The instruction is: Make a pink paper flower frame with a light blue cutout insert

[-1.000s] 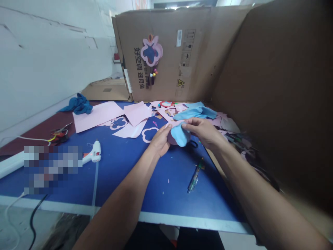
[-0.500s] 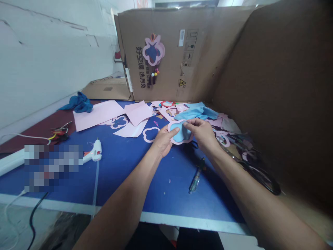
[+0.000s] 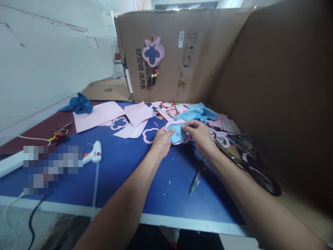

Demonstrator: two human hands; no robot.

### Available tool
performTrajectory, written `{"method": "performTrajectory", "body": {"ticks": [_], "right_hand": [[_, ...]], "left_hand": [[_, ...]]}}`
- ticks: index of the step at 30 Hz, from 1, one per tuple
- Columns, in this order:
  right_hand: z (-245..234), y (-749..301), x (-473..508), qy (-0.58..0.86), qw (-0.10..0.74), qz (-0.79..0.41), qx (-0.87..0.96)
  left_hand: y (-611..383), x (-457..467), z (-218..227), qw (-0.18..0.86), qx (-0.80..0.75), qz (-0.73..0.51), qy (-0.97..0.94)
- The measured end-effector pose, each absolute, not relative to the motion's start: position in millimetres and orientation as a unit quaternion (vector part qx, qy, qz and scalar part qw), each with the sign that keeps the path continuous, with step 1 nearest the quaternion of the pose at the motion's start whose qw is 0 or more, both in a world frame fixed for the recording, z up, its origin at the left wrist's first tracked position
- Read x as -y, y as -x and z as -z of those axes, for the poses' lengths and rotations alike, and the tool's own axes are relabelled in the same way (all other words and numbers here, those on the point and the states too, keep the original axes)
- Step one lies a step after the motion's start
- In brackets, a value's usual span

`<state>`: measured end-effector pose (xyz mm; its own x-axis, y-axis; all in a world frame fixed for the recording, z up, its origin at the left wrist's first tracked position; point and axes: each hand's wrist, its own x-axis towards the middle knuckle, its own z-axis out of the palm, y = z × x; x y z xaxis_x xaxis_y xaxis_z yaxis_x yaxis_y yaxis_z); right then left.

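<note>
Both of my hands hold one small piece above the blue table (image 3: 130,166): a pink flower-shaped paper frame (image 3: 173,123) with a light blue cloth patch (image 3: 177,133) set in it. My left hand (image 3: 161,141) grips its left edge, thumb on the blue patch. From the right, my right hand (image 3: 199,133) pinches the top of the patch with its fingertips. More light blue cloth (image 3: 196,113) lies just behind the hands.
Pink paper sheets (image 3: 99,114) and cut-out frames (image 3: 150,134) lie scattered behind. A glue gun (image 3: 94,152) rests at left, a pen (image 3: 195,178) near my right forearm, scissors (image 3: 249,168) at right. Cardboard walls (image 3: 273,86) enclose the back and right; a finished pink-and-blue ornament (image 3: 153,52) hangs there.
A second ago the blue cloth hung loose in front of the pink frame. Since then my hands have drawn it into the frame and shifted slightly, fingers pressing it in.
</note>
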<state>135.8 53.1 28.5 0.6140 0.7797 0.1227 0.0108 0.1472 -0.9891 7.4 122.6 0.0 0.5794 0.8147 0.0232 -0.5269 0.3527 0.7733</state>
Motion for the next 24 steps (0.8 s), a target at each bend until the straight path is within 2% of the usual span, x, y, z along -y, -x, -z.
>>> {"method": "performTrajectory", "body": {"ticks": [8, 24], "right_hand": [[-26.9, -137.1, -55.3, 0.566, 0.701, -0.287, 0.325], [-28.0, -143.7, -54.2, 0.567, 0.686, -0.304, 0.341]], "left_hand": [[-7.7, -123.9, 4.0, 0.786, -0.198, -0.423, -0.405], [-4.6, -127.8, 2.9, 0.786, -0.202, -0.425, -0.400]]}}
